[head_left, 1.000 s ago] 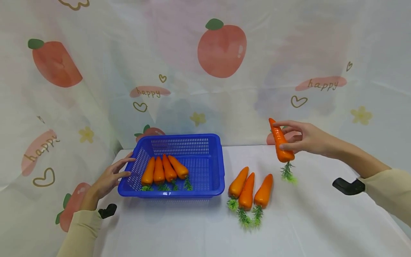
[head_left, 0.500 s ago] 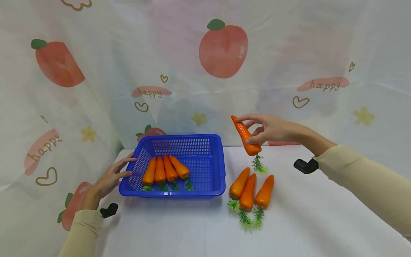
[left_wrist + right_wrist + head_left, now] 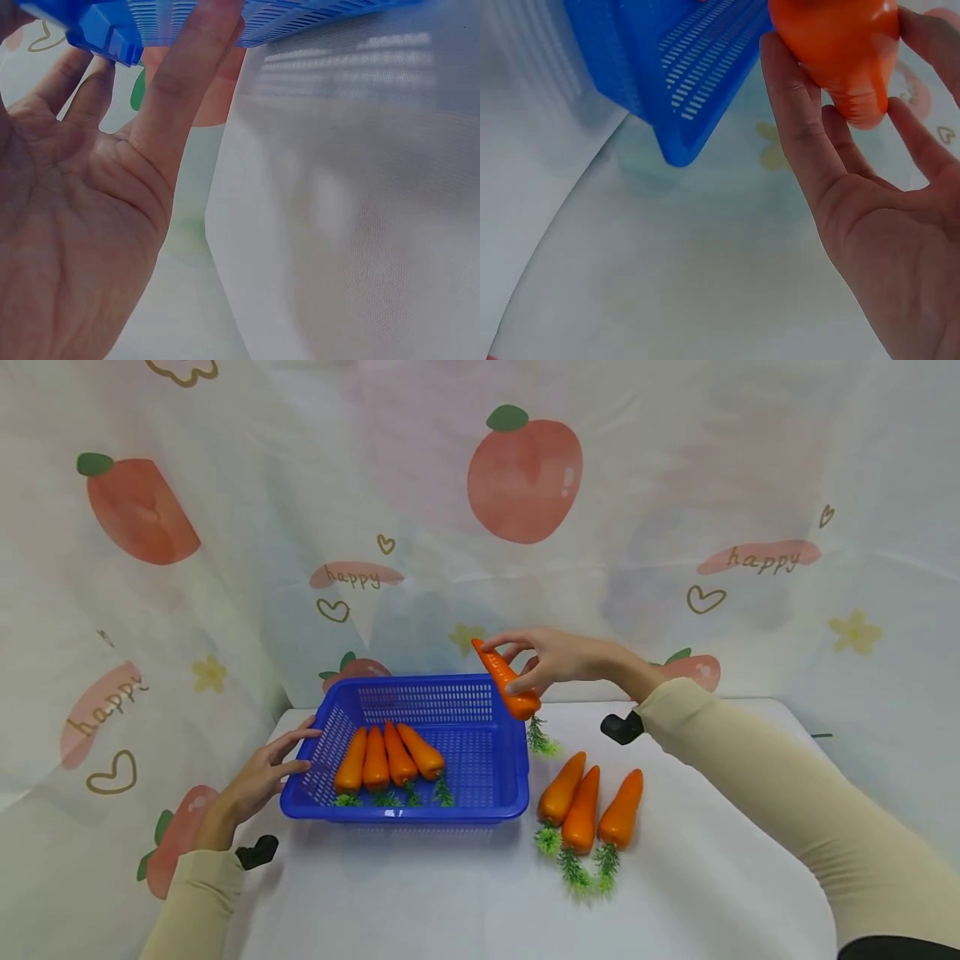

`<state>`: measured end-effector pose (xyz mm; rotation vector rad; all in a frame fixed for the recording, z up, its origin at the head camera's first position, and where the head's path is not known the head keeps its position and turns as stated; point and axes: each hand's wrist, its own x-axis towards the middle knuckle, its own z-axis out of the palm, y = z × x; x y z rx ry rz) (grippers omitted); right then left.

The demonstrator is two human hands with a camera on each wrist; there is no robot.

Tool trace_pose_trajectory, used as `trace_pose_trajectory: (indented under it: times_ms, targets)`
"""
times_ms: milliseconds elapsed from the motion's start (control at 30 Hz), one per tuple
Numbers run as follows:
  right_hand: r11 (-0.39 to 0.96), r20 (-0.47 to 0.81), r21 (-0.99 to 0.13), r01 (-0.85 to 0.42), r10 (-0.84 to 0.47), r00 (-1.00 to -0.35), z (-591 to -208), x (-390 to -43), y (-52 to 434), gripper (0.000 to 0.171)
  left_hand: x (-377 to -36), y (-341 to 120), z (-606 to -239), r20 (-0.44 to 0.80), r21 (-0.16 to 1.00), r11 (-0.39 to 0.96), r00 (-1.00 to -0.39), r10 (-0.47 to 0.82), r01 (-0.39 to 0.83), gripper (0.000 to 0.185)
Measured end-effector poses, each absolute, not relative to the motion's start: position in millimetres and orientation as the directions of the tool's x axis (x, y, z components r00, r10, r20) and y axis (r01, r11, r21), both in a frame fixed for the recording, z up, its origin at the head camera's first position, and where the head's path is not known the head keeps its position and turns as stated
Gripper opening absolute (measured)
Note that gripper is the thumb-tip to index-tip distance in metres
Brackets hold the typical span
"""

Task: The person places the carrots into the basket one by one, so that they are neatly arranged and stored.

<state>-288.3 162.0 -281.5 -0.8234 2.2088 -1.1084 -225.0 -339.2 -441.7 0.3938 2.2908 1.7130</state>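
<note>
My right hand (image 3: 558,658) pinches an orange carrot (image 3: 507,682) in its fingers, held above the blue basket's (image 3: 480,806) right rim. My left hand (image 3: 255,781) rests flat-fingered against the basket's left wall.

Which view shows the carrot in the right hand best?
The head view: the whole held carrot shows, leaves included, above the basket rim. The right wrist view shows only its thick end between fingers; the left wrist view, none.

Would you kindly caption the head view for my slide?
Right hand holds a carrot over the blue basket's corner; left hand steadies it.
</note>
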Motion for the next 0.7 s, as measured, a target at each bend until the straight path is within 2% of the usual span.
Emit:
trace_pose_trajectory:
  times_ms: [700]
  targets:
    - [0.544, -0.296, -0.794, -0.271, -0.736, -0.608, -333.4, -324.4, 72.6, 0.072, -229.9, -341.4, -444.2, -0.048, 0.965, 0.257, -0.932, 0.36, 0.049, 0.056]
